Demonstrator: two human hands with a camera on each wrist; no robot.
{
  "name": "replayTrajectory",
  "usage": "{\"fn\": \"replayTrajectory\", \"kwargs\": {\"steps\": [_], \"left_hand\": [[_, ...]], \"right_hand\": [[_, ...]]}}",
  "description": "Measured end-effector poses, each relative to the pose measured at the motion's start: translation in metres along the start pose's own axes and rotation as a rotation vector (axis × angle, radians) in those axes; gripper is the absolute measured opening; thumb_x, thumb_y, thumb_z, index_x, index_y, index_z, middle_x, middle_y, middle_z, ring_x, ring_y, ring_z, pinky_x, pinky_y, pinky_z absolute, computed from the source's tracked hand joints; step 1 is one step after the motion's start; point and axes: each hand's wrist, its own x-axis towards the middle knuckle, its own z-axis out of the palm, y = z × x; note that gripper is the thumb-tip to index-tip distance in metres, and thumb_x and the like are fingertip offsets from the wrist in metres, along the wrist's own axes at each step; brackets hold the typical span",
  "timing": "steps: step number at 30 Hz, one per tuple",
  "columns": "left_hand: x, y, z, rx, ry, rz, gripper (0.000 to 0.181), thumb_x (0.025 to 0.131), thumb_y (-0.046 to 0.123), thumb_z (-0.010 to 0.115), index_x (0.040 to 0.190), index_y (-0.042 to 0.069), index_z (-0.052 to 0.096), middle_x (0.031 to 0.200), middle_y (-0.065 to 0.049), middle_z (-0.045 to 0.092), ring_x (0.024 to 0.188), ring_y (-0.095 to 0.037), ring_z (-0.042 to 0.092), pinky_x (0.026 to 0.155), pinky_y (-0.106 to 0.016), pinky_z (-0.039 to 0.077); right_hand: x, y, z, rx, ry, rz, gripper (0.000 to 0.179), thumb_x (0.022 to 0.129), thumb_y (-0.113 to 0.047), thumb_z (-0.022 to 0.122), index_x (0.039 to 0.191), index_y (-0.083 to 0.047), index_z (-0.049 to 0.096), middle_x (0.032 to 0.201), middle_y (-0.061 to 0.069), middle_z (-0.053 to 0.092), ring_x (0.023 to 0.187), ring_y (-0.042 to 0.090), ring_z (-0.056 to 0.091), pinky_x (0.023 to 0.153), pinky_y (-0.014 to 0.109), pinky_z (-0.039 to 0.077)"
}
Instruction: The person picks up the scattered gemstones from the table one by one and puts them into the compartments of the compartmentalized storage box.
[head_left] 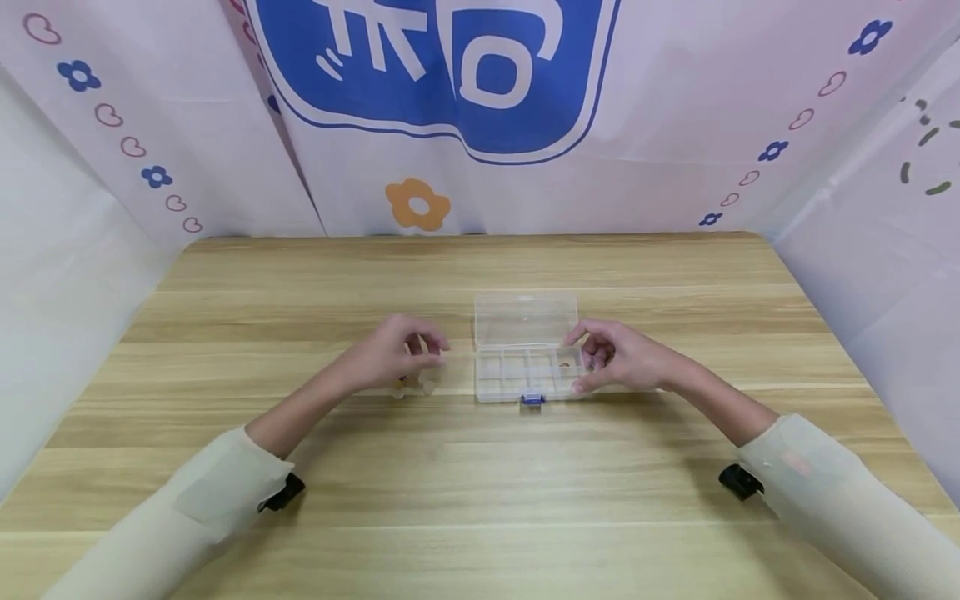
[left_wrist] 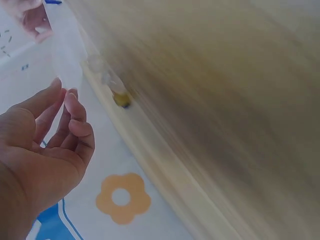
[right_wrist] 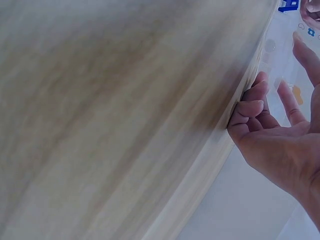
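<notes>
A clear plastic compartment box [head_left: 491, 389] lies on the table with its lid [head_left: 525, 321] folded back and a blue latch [head_left: 532, 400] at the front. My right hand [head_left: 618, 358] grips the box's right end, thumb at the front corner and index finger by the hinge side. A small brownish piece [head_left: 565, 364] lies in a back right compartment. To the left of the box, my left hand [head_left: 397, 352] hovers with fingers bent and thumb apart, nothing showing between them. Below it lie a small clear piece [head_left: 428, 387] and a small yellow-and-dark piece [left_wrist: 121, 99].
The wood-grain table [head_left: 450, 492] spreads around the box. A white printed cloth [head_left: 660, 167] hangs behind its far edge, with further white cloth at both sides. Black wrist straps [head_left: 285, 492] show under the sleeves.
</notes>
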Motion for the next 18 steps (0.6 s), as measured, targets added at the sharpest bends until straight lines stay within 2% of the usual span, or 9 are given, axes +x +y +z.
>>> {"fn": "replayTrajectory", "kwargs": {"steps": [4, 11, 18], "left_hand": [[-0.009, -0.007, -0.007, -0.005, 0.003, -0.036, 0.009, 0.093, -0.004, 0.074, 0.101, -0.007, 0.073, 0.09, -0.011, 0.07, 0.069, -0.016, 0.059, 0.056, -0.023, 0.048], [-0.017, -0.016, -0.015, 0.029, 0.018, -0.043, 0.011, 0.091, -0.005, 0.076, 0.101, -0.007, 0.075, 0.09, -0.011, 0.073, 0.069, -0.016, 0.059, 0.061, -0.022, 0.05], [-0.024, -0.024, -0.018, 0.034, -0.02, -0.109, 0.006, 0.091, -0.005, 0.075, 0.097, -0.005, 0.076, 0.09, -0.01, 0.074, 0.071, -0.018, 0.063, 0.061, -0.023, 0.051]], "right_hand": [[0.0, 0.0, 0.0, 0.0, 0.002, 0.005, 0.054, 0.081, -0.004, 0.088, 0.125, 0.004, 0.058, 0.087, 0.01, 0.06, 0.074, 0.018, 0.051, 0.066, 0.024, 0.043], [0.0, -0.001, 0.0, -0.009, 0.01, 0.006, 0.053, 0.08, -0.005, 0.089, 0.124, 0.003, 0.059, 0.087, 0.01, 0.06, 0.075, 0.019, 0.051, 0.067, 0.023, 0.044], [0.0, 0.0, 0.001, -0.004, 0.01, -0.019, 0.053, 0.08, -0.004, 0.088, 0.122, 0.005, 0.058, 0.087, 0.011, 0.06, 0.075, 0.018, 0.052, 0.067, 0.023, 0.044]]}}
